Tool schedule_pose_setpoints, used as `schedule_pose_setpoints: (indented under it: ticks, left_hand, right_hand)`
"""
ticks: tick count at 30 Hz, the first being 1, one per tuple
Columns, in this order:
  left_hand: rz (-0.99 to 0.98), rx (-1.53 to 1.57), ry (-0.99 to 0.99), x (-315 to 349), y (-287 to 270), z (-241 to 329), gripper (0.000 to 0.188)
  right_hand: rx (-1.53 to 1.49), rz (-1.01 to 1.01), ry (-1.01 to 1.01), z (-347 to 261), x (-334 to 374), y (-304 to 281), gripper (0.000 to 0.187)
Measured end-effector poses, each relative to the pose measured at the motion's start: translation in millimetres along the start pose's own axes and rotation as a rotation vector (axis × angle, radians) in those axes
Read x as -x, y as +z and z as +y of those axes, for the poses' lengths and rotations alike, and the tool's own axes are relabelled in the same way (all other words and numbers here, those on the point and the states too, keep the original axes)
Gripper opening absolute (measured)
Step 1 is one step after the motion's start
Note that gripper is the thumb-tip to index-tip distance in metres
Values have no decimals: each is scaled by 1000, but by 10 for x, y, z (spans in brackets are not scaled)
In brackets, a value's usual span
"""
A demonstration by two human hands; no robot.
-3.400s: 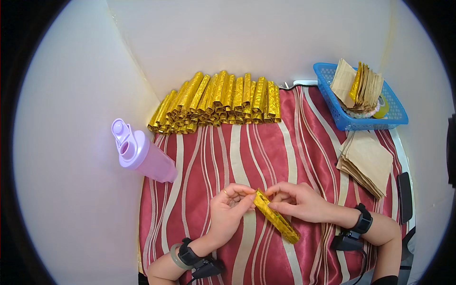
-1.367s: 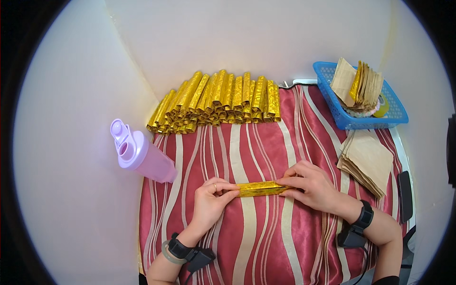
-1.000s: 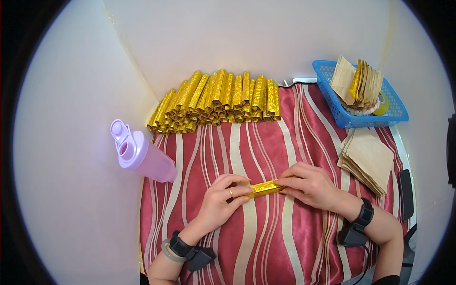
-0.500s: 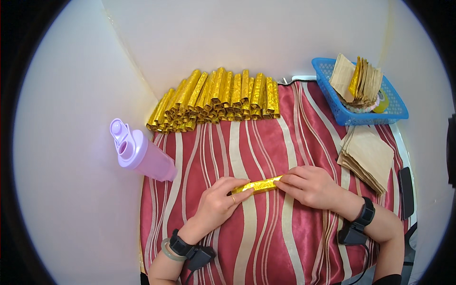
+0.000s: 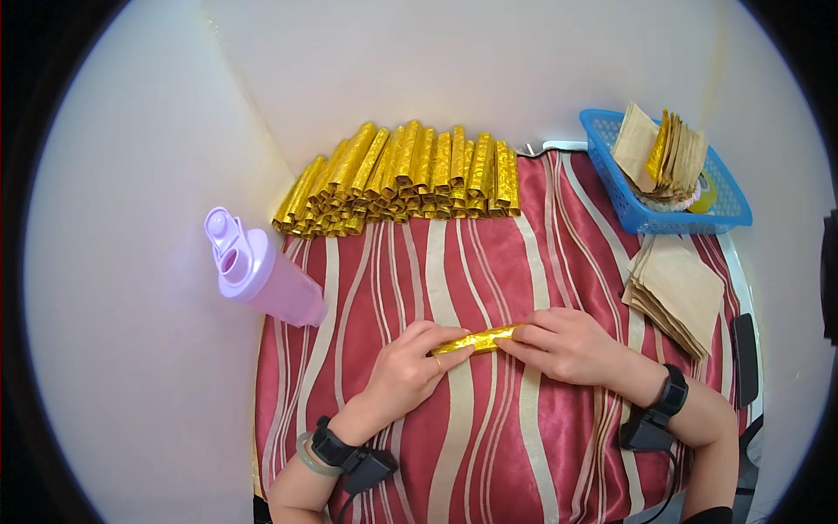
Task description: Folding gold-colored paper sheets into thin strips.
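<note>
A: Both hands down on the desk [image 5: 559, 472], which carries a red cloth [image 5: 489, 262] with pale wavy stripes. Left hand [image 5: 403, 374] and right hand [image 5: 569, 344] meet on one gold foil roll [image 5: 476, 339].

B: State of the fingers?

A: Left fingers [image 5: 436, 336] curl over the roll's left end, thumb beneath, pinching it. Right fingers [image 5: 532, 327] lie pressed together on the right end, holding it flat against the cloth. The roll sits nearly level, between the hands, in the middle of the cloth.

B: How far along?

A: Judging by the layout, well along. A long row of finished gold rolls [image 5: 406, 179] is stacked at the far edge against the wall. The one in hand looks close to fully rolled.

B: What is left?

A: A stack of tan paper squares [image 5: 676, 293] lies at the right, near the right hand, and more sheets stand in the blue basket [image 5: 729, 205] beyond it. A lilac bottle [image 5: 262, 271] lies off the cloth's left edge, apart from the work.
</note>
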State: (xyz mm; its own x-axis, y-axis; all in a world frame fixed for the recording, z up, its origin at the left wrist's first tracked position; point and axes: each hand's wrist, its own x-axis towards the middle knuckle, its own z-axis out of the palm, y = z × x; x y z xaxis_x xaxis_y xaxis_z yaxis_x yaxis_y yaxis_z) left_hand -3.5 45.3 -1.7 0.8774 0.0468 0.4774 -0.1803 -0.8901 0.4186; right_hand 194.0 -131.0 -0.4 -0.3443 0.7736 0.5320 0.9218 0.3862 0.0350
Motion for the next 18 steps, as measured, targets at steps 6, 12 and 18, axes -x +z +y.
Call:
schedule_pose_setpoints:
  ticks: [6, 12, 18]
  left_hand:
    - [98, 57, -146, 60, -78, -31, 28]
    - [189, 33, -199, 68, -173, -64, 19]
    - [28, 20, -83, 91, -120, -133, 18]
  right_hand:
    - [-3, 15, -5, 0, 8, -14, 31]
    - [-3, 11, 24, 23, 14, -37, 32]
    - [-12, 11, 26, 31, 17, -39, 32]
